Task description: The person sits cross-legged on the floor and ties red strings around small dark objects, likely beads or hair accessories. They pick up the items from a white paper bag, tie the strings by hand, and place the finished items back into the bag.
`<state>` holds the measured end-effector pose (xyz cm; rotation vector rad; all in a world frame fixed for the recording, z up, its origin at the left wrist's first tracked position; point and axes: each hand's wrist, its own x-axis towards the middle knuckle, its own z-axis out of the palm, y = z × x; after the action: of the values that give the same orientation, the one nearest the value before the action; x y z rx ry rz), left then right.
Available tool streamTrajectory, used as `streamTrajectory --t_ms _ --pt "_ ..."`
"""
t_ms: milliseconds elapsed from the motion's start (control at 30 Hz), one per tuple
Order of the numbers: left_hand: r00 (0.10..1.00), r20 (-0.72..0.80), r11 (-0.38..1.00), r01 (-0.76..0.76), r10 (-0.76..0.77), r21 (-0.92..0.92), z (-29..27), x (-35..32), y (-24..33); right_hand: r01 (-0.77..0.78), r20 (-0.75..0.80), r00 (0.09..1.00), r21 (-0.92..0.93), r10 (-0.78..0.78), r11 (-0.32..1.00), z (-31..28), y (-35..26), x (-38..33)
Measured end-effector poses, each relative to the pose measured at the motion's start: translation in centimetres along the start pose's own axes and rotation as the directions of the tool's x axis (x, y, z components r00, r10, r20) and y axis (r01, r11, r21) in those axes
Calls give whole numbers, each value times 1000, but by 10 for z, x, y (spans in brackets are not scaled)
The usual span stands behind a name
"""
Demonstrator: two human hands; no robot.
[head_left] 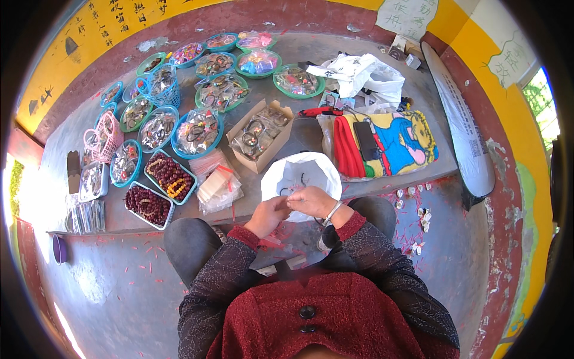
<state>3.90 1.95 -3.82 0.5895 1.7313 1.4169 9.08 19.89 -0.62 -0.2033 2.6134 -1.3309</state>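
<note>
A round white container with a pale, bag-like lining (272,176) stands between the person's knees and the grey slab table (335,48). It lies directly beneath and just beyond the hands, which cover part of its near rim. A small dark curved piece (303,179) shows inside; its kind is hard to make out.

The left hand (268,216) and right hand (313,201) meet above that near side, fingers bent and tips together. Anything pinched between them is hidden, so I cannot tell whether they grip something. A pale bangle (333,213) circles the right wrist.

Near the container, an open brown cardboard box (245,160) holds plastic-wrapped pieces, their details unclear. Left of it lie flat clear plastic packets (218,186). To the right, a black rectangular phone-like object (365,140) rests on a folded red, yellow and blue cloth (412,146).
</note>
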Motion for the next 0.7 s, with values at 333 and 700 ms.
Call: streamTrajectory --t_ms 333,700 --pt "993 -117 991 13 -29 -136 -8 7 -17 13 -200 980 -47 -22 999 4 2 2" --pt "981 -190 910 -40 -43 -414 1 -2 10 118 -330 889 -503 -317 856 14 -7 -1"
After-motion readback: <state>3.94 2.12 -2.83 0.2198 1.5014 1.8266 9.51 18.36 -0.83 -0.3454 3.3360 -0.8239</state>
